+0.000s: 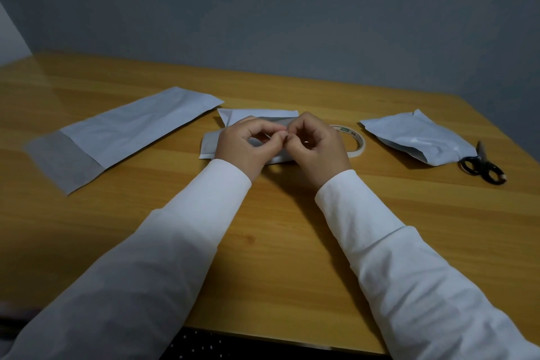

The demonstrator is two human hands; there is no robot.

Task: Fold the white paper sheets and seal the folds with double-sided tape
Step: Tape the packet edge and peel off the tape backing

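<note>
Head view of a wooden tabletop (pixel 263 213) set against a grey wall (pixel 292 9). At centre, the left hand (pixel 245 146) and right hand (pixel 317 145) meet fingertip to fingertip above a partly folded white paper sheet (pixel 257 115); the fingers of both are curled, thumb and forefinger brought together in a pinch. What they pinch is too small to make out, so whether either hand truly grips anything cannot be told. Both forearms wear white sleeves (pixel 175 243), entering from 6 o'clock.

The folded sheet lies flat beneath the hands, one flap edge showing at 12 o'clock of the knuckles. At 3 o'clock of the right hand, just beside it and partly hidden by it, lies a roll of double-sided tape (pixel 355 140), flat on its side. At 9 to 10 o'clock, well apart, lies a long folded paper sheet (pixel 122 134) with a darker band at its near end. At 3 o'clock, beyond the tape, lies a crumpled folded sheet (pixel 415 137); black-handled scissors (pixel 482 167) touch its right-hand corner.
</note>
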